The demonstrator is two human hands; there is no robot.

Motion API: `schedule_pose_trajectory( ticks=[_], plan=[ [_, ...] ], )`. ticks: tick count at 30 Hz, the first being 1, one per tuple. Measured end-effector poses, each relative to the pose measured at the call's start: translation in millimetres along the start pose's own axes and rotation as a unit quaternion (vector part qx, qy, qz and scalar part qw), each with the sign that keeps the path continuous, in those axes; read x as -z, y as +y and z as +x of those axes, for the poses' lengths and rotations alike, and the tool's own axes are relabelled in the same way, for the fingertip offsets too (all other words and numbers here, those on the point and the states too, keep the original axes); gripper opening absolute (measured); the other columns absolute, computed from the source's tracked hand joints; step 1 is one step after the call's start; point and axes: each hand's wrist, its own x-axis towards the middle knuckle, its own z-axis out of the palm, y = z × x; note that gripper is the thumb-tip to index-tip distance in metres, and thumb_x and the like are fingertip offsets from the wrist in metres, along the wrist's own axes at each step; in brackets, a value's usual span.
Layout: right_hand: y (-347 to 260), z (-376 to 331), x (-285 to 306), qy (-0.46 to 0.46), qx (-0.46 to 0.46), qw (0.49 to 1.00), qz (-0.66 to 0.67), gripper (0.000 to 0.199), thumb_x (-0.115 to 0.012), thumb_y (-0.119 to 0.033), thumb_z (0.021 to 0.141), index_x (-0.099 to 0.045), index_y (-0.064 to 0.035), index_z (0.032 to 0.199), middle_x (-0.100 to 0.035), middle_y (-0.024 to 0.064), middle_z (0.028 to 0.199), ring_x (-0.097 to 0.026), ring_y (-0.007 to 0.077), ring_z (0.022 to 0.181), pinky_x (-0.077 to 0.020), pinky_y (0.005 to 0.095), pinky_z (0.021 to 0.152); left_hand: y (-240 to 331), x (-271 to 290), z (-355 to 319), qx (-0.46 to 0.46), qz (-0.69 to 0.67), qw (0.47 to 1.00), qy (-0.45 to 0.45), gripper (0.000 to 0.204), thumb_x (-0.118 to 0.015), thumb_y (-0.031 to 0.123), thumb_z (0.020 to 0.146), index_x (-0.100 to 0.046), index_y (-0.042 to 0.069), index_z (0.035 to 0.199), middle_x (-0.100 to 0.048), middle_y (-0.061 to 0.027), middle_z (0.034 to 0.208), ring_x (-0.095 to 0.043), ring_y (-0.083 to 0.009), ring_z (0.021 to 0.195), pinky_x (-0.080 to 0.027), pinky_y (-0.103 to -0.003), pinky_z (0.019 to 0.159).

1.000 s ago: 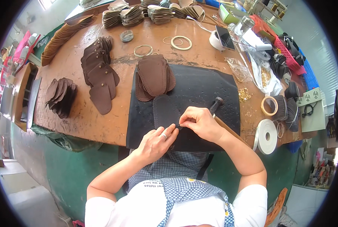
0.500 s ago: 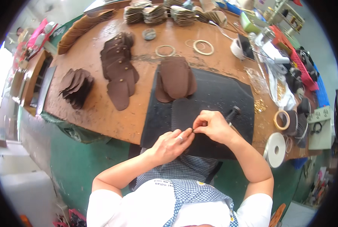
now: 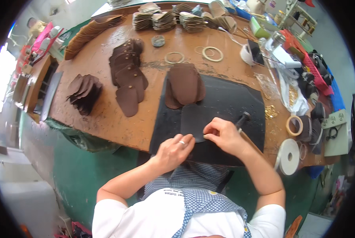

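A dark brown leather piece (image 3: 192, 119) with a rounded end lies flat on a black mat (image 3: 227, 93) in front of me. My left hand (image 3: 174, 150), with a ring on one finger, is curled at its lower left edge; the fingertips are bent under, so what they hold, if anything, is hidden. At the lower right edge of the leather, my right hand (image 3: 225, 137) is closed in a pinch, thumb against forefinger, on something too small to name. The two hands are a little apart. Beside my right hand lies a hammer (image 3: 244, 118), its wooden handle partly behind my forearm.
Brown leather pieces are stacked (image 3: 184, 85) at the mat's far edge. Overlapping pieces with studs (image 3: 126, 99) and another bundle (image 3: 84, 93) lie left. Rings (image 3: 213, 54) sit beyond. Rightward are small gold parts (image 3: 270, 112), a tape roll (image 3: 294, 125) and a white reel (image 3: 288, 156).
My left hand has drawn back to the left, away from the right fingertips, which it was meeting before. My right hand stays near the same spot, still pinched. The view has shifted slightly.
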Motion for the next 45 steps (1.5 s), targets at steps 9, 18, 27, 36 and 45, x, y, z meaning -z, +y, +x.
schedule_pose_trajectory(
  ticks=[9,18,27,36,45],
  plan=[
    [7.1,-73.0,17.0,0.355,-0.067,0.895,0.261,0.009,-0.065,0.001,0.095,-0.069,-0.0007,0.104,-0.068,0.0015,0.091,-0.063,0.0075,0.081,-0.0533,0.0228,0.076,2.0,67.7,42.8,0.147,-0.183,0.957,0.169,0.025,-0.067,-0.012,0.078,-0.069,0.000,0.100,-0.065,-0.0047,0.072,-0.056,-0.0125,0.056,-0.044,-0.024,0.055],
    [26.0,-100.5,18.3,0.378,-0.051,0.915,-0.128,0.012,-0.068,0.005,0.088,-0.067,0.0012,0.099,-0.066,0.0080,0.097,-0.064,0.0205,0.090,-0.0533,0.0318,0.078,-4.9,13.2,35.7,0.326,-0.162,0.929,0.063,0.023,-0.072,0.012,0.090,-0.071,0.002,0.111,-0.065,-0.0096,0.090,-0.062,-0.0207,0.073,-0.050,-0.031,0.068],
    [29.9,-107.1,24.0,0.265,-0.080,0.943,-0.183,0.027,-0.073,-0.006,0.086,-0.062,-0.0008,0.110,-0.060,0.0127,0.095,-0.061,0.0342,0.083,-0.0506,0.0409,0.077,-31.1,7.2,22.9,0.289,-0.219,0.920,0.151,0.011,-0.060,0.001,0.098,-0.068,-0.001,0.105,-0.067,-0.0054,0.103,-0.063,-0.0125,0.090,-0.050,-0.025,0.082],
    [-4.2,-103.5,30.7,0.228,-0.068,0.970,0.039,0.012,-0.067,-0.005,0.092,-0.063,0.0040,0.099,-0.058,0.0091,0.080,-0.056,0.0170,0.065,-0.0438,0.0297,0.059,-32.1,1.0,40.7,0.368,-0.437,0.804,0.164,0.018,-0.071,-0.002,0.089,-0.070,-0.002,0.107,-0.071,-0.0124,0.110,-0.069,-0.0211,0.107,-0.055,-0.030,0.088],
    [-11.6,-87.5,22.5,0.183,-0.033,0.982,-0.009,0.016,-0.066,-0.006,0.093,-0.063,0.0050,0.104,-0.058,0.0133,0.083,-0.058,0.0243,0.065,-0.0464,0.0332,0.060,-33.3,-16.1,55.3,0.272,-0.247,0.925,0.099,0.013,-0.074,0.004,0.088,-0.072,0.001,0.101,-0.074,-0.0107,0.097,-0.072,-0.0189,0.084,-0.056,-0.029,0.074]
  ],
)
